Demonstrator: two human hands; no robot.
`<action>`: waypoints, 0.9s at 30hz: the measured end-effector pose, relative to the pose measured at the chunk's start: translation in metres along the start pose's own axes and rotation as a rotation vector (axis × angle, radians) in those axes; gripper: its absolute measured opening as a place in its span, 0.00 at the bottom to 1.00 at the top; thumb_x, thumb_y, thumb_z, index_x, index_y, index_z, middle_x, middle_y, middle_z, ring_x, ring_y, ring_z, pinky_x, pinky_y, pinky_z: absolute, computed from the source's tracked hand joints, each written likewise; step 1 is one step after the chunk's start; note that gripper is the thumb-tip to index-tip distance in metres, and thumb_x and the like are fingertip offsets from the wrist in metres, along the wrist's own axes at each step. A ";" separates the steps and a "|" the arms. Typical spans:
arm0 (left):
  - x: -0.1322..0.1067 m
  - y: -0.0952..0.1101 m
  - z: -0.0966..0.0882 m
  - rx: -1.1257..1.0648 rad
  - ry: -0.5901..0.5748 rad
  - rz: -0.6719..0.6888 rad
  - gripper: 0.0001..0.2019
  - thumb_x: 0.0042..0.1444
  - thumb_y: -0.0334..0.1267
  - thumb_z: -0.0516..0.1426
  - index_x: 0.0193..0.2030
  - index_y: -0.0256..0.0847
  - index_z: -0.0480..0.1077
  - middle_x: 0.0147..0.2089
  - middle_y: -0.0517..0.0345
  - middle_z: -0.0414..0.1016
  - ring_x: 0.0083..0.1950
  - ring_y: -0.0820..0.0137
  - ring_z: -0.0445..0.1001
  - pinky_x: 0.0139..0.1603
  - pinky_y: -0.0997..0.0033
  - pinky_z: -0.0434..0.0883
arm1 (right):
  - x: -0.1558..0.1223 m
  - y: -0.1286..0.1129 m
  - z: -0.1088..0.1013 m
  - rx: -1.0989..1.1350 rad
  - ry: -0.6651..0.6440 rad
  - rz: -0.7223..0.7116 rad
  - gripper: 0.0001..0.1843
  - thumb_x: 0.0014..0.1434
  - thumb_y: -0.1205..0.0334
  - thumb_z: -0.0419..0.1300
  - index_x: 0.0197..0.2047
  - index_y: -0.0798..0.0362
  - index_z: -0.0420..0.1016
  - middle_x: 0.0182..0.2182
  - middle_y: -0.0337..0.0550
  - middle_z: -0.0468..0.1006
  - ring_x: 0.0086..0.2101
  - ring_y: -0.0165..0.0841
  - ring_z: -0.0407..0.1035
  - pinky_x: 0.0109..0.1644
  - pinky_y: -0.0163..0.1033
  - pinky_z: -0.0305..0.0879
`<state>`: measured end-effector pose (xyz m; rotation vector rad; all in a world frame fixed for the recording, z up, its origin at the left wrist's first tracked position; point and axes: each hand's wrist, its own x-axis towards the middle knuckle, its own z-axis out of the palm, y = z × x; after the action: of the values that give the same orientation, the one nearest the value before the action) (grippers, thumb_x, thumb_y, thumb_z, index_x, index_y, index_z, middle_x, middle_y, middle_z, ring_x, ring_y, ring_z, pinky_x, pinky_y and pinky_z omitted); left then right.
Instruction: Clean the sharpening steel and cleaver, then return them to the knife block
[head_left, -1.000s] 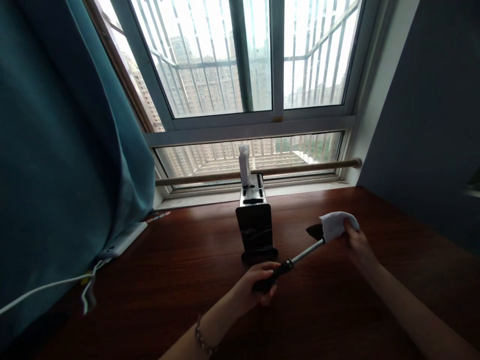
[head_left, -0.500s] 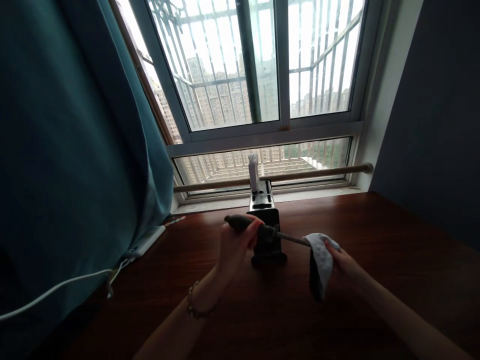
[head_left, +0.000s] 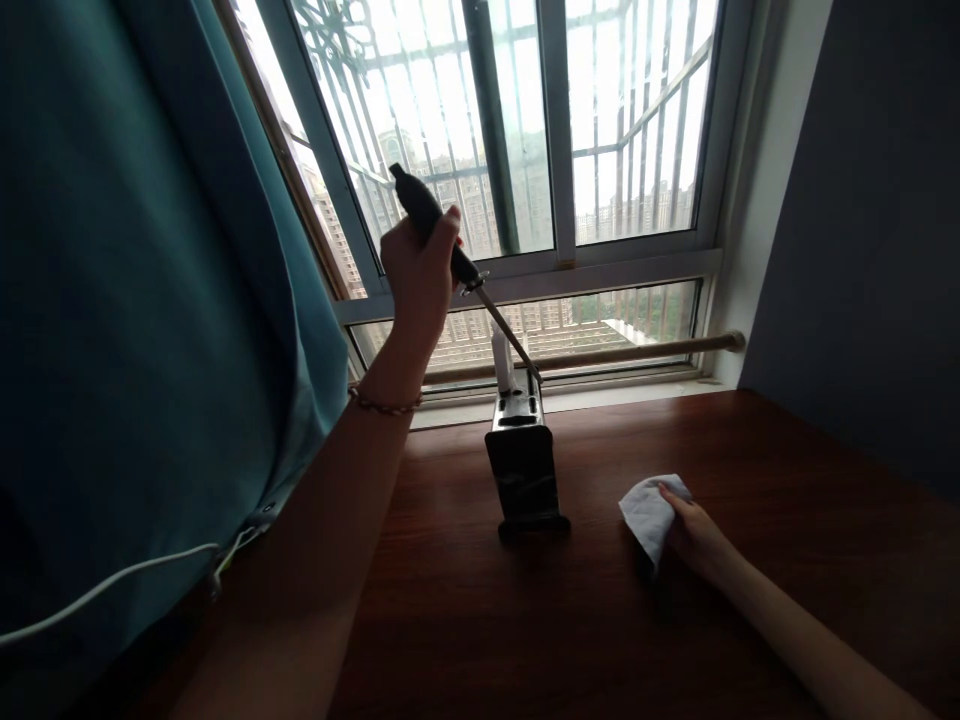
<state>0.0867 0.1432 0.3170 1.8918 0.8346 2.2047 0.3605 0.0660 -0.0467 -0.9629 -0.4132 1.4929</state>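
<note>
Beyond our right grip (head_left: pixel 696 538), the surface (head_left: pixel 757 470) ends at the sill (head_left: pixel 637 393). Our left grip (head_left: pixel 412 268) wraps the dark-handled rod (head_left: pixel 508 334), whose lower end is at the top of the black holder (head_left: pixel 523 480) between both grips; the right one pinches a white cloth (head_left: pixel 649 510).

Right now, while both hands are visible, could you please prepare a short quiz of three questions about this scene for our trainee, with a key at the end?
1. Open question: What does the right hand hold?
2. True or false: The thin rod in the left hand slants down toward the black stand.
3. Fill in the gap: The bracelet is on the ____ wrist.

Key:
1. A pale cloth.
2. True.
3. Left.
</note>
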 end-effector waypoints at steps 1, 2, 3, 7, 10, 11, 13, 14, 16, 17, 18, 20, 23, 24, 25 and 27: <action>0.006 -0.003 0.004 0.060 -0.010 0.035 0.15 0.52 0.46 0.56 0.22 0.39 0.63 0.18 0.63 0.60 0.20 0.80 0.60 0.20 0.73 0.57 | 0.001 0.000 -0.001 -0.004 0.013 -0.006 0.11 0.44 0.61 0.66 0.32 0.54 0.73 0.25 0.37 0.77 0.26 0.29 0.71 0.31 0.34 0.69; 0.012 -0.006 0.007 0.110 -0.029 0.062 0.15 0.52 0.46 0.56 0.21 0.39 0.64 0.18 0.62 0.60 0.22 0.79 0.61 0.21 0.72 0.59 | 0.001 0.001 -0.001 -0.018 0.018 -0.014 0.12 0.43 0.61 0.66 0.33 0.54 0.73 0.25 0.38 0.77 0.26 0.30 0.72 0.31 0.35 0.69; 0.017 -0.009 0.010 0.136 -0.034 0.075 0.15 0.52 0.46 0.57 0.21 0.39 0.64 0.18 0.62 0.61 0.23 0.77 0.62 0.23 0.71 0.59 | 0.001 0.001 -0.001 -0.036 0.016 -0.024 0.12 0.43 0.61 0.66 0.33 0.54 0.73 0.25 0.39 0.78 0.26 0.31 0.72 0.31 0.36 0.70; 0.031 -0.023 0.016 0.201 -0.088 0.089 0.15 0.51 0.45 0.57 0.21 0.38 0.65 0.18 0.61 0.61 0.24 0.75 0.64 0.24 0.71 0.60 | 0.000 0.004 0.001 -0.065 -0.002 -0.051 0.14 0.42 0.59 0.67 0.34 0.54 0.73 0.25 0.41 0.77 0.25 0.34 0.72 0.30 0.39 0.70; 0.033 -0.029 0.016 0.245 -0.105 0.071 0.15 0.52 0.44 0.56 0.23 0.34 0.66 0.18 0.63 0.61 0.24 0.79 0.62 0.27 0.74 0.60 | 0.000 0.005 0.001 -0.078 -0.005 -0.069 0.13 0.41 0.59 0.67 0.32 0.54 0.73 0.24 0.41 0.77 0.24 0.35 0.72 0.27 0.39 0.70; 0.033 -0.030 0.016 0.258 -0.113 0.065 0.15 0.52 0.44 0.56 0.23 0.34 0.66 0.18 0.64 0.61 0.23 0.80 0.61 0.27 0.75 0.60 | 0.000 0.004 0.001 -0.082 -0.007 -0.074 0.13 0.41 0.60 0.67 0.31 0.54 0.73 0.24 0.41 0.77 0.24 0.35 0.72 0.27 0.39 0.69; 0.031 -0.032 0.016 0.277 -0.121 0.062 0.14 0.52 0.42 0.55 0.23 0.33 0.67 0.18 0.64 0.61 0.23 0.80 0.61 0.27 0.76 0.60 | 0.000 0.003 0.002 -0.076 0.003 -0.074 0.12 0.41 0.60 0.67 0.31 0.54 0.73 0.24 0.41 0.77 0.24 0.34 0.72 0.27 0.39 0.69; 0.029 -0.033 0.016 0.282 -0.121 0.062 0.14 0.52 0.42 0.55 0.22 0.33 0.66 0.18 0.64 0.61 0.23 0.79 0.61 0.26 0.76 0.60 | -0.001 0.003 0.002 -0.068 0.012 -0.070 0.12 0.41 0.60 0.67 0.31 0.54 0.73 0.24 0.41 0.77 0.24 0.33 0.72 0.28 0.39 0.69; 0.026 -0.035 0.016 0.285 -0.115 0.061 0.14 0.51 0.41 0.55 0.21 0.34 0.66 0.17 0.64 0.60 0.21 0.79 0.61 0.25 0.76 0.59 | -0.002 0.002 0.003 -0.055 0.023 -0.052 0.13 0.41 0.60 0.67 0.31 0.54 0.73 0.24 0.40 0.77 0.24 0.32 0.71 0.28 0.38 0.69; 0.025 -0.036 0.016 0.286 -0.113 0.056 0.14 0.51 0.41 0.55 0.20 0.34 0.65 0.17 0.64 0.60 0.21 0.79 0.60 0.25 0.76 0.59 | -0.002 0.002 0.003 -0.052 0.025 -0.043 0.13 0.41 0.60 0.67 0.31 0.54 0.73 0.24 0.40 0.77 0.24 0.32 0.71 0.28 0.37 0.69; 0.024 -0.037 0.017 0.285 -0.113 0.051 0.14 0.50 0.42 0.55 0.20 0.34 0.65 0.16 0.63 0.60 0.21 0.78 0.60 0.25 0.76 0.58 | -0.002 0.002 0.003 -0.051 0.024 -0.034 0.13 0.41 0.60 0.67 0.31 0.54 0.73 0.24 0.40 0.77 0.24 0.31 0.71 0.28 0.37 0.69; 0.024 -0.038 0.018 0.280 -0.116 0.040 0.15 0.50 0.43 0.55 0.20 0.35 0.65 0.16 0.63 0.60 0.21 0.78 0.60 0.25 0.75 0.59 | -0.002 0.002 0.002 -0.048 0.019 -0.021 0.13 0.42 0.59 0.67 0.31 0.54 0.73 0.24 0.39 0.76 0.24 0.30 0.71 0.28 0.36 0.68; 0.026 -0.039 0.022 0.266 -0.136 0.044 0.15 0.50 0.43 0.56 0.20 0.35 0.66 0.17 0.62 0.60 0.22 0.76 0.62 0.26 0.75 0.60 | -0.003 0.003 0.002 -0.034 0.010 -0.010 0.13 0.42 0.58 0.67 0.31 0.54 0.73 0.24 0.38 0.76 0.24 0.29 0.70 0.28 0.35 0.68; 0.028 -0.039 0.023 0.265 -0.146 0.052 0.15 0.50 0.43 0.56 0.20 0.34 0.66 0.17 0.62 0.60 0.23 0.76 0.62 0.27 0.76 0.60 | -0.003 0.003 0.002 -0.028 0.007 -0.010 0.13 0.42 0.58 0.67 0.31 0.54 0.73 0.24 0.38 0.76 0.24 0.29 0.70 0.27 0.34 0.68; 0.029 -0.040 0.024 0.266 -0.154 0.063 0.14 0.50 0.43 0.56 0.20 0.34 0.66 0.17 0.62 0.60 0.23 0.76 0.62 0.27 0.76 0.61 | -0.003 0.003 0.002 -0.022 0.007 -0.011 0.13 0.42 0.58 0.67 0.31 0.54 0.73 0.25 0.38 0.76 0.25 0.28 0.70 0.27 0.34 0.68; 0.031 -0.041 0.027 0.281 -0.168 0.089 0.14 0.50 0.42 0.56 0.21 0.33 0.66 0.17 0.62 0.58 0.24 0.76 0.63 0.28 0.76 0.61 | -0.003 0.003 0.002 -0.015 0.012 -0.010 0.13 0.42 0.58 0.67 0.31 0.54 0.73 0.25 0.38 0.76 0.25 0.28 0.70 0.28 0.34 0.68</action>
<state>0.0955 0.1998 0.3272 2.2456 1.0977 2.0269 0.3568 0.0635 -0.0470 -0.9799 -0.4212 1.4760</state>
